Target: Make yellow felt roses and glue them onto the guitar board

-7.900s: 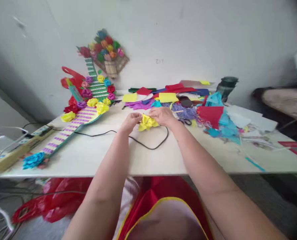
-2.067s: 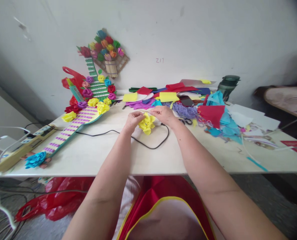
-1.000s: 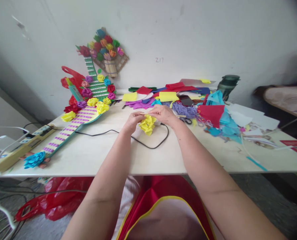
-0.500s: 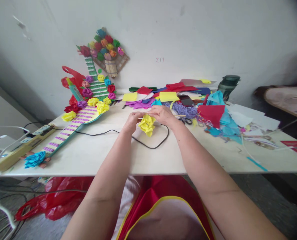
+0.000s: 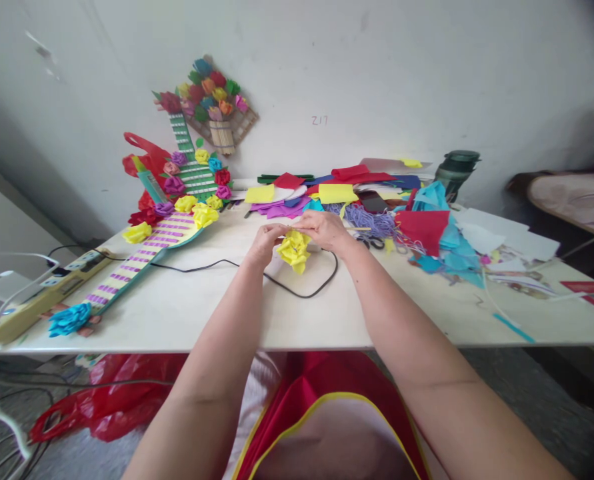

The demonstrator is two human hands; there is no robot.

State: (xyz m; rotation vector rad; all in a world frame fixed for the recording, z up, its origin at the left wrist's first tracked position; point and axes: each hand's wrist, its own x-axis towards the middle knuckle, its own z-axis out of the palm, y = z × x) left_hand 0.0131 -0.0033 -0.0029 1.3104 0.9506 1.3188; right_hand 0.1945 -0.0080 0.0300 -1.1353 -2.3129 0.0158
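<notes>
Between my hands hangs a yellow paper flower [image 5: 295, 252], above the middle of the white table [image 5: 307, 323]. My left hand [image 5: 267, 242] is closed at the flower's upper left edge, fingertips pinching its paper. My right hand [image 5: 325, 230] is closed at its upper right, and a thin wooden stick [image 5: 361, 229] juts out to the right from behind that hand. The fingertips of both hands nearly meet at the top of the flower. What exactly lies under the fingers is partly hidden.
A black cable [image 5: 301, 295] loops beneath the hands. Left is a flower-trimmed striped board [image 5: 141, 257] beside a power strip [image 5: 69, 283]. Behind lie coloured paper sheets [image 5: 337, 193], purple shredded strands [image 5: 367, 219] and black scissors [image 5: 375, 243]. A dark green bottle [image 5: 457, 173] stands back right.
Hardly anything differs. The stick's visible end has shifted very slightly, and both hands stay at the yellow flower.
</notes>
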